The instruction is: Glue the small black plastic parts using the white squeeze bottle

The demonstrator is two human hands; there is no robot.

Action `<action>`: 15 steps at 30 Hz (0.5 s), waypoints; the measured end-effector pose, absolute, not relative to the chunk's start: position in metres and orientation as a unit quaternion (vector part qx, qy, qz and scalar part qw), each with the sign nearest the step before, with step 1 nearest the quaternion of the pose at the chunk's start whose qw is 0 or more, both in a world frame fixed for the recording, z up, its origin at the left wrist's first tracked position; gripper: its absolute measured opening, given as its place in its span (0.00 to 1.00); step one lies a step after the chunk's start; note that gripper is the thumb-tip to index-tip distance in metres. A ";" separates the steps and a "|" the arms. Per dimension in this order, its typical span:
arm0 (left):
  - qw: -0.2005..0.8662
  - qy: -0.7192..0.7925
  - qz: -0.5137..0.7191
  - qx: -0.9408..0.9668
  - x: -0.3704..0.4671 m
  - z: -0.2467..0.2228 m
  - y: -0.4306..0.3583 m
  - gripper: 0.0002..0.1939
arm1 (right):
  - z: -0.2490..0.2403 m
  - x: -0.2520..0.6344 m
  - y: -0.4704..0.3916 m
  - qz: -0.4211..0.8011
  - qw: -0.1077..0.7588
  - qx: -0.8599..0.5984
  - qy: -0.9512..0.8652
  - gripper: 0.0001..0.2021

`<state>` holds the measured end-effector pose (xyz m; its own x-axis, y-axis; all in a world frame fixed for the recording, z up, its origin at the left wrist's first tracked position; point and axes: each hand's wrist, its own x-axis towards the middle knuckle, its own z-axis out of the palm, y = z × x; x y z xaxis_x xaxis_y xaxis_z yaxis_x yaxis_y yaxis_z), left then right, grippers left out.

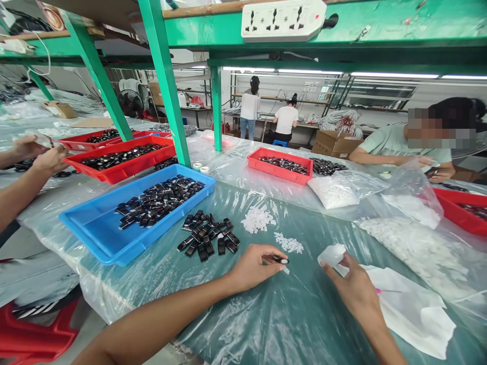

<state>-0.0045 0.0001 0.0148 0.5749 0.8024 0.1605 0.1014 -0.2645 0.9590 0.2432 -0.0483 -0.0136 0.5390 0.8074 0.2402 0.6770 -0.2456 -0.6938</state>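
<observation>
My left hand (255, 267) is closed on a small black piece (282, 260) with a white round end, held just above the plastic-covered table. A small white tab (286, 270) shows under its fingertips. Between the fingers of my right hand (352, 284) is a crumpled white cloth (332, 254). Under the right wrist lies a white sheet (411, 309) with a thin pink stick (388, 291) on it. Just beyond the left hand are a pile of small white bits (289, 243), a pile of white squares (257, 219) and a heap of black pieces (207, 235).
A blue tray (91, 243) of black pieces stands at left, with a red tray (114, 175) behind it. Another red tray (279, 175) and bags of white parts (414, 248) lie farther off. Green posts (163, 81) rise from the table. Co-workers sit left and right.
</observation>
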 end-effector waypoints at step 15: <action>0.504 0.323 0.323 0.733 -0.005 0.016 -0.003 0.13 | 0.010 0.191 -0.059 0.538 0.649 -0.434 -0.317 0.10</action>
<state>-0.0046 -0.0025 0.0164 0.5824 0.7996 0.1466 0.1482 -0.2818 0.9479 0.1908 -0.0587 0.0096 0.2203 0.9739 -0.0551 -0.4231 0.0445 -0.9050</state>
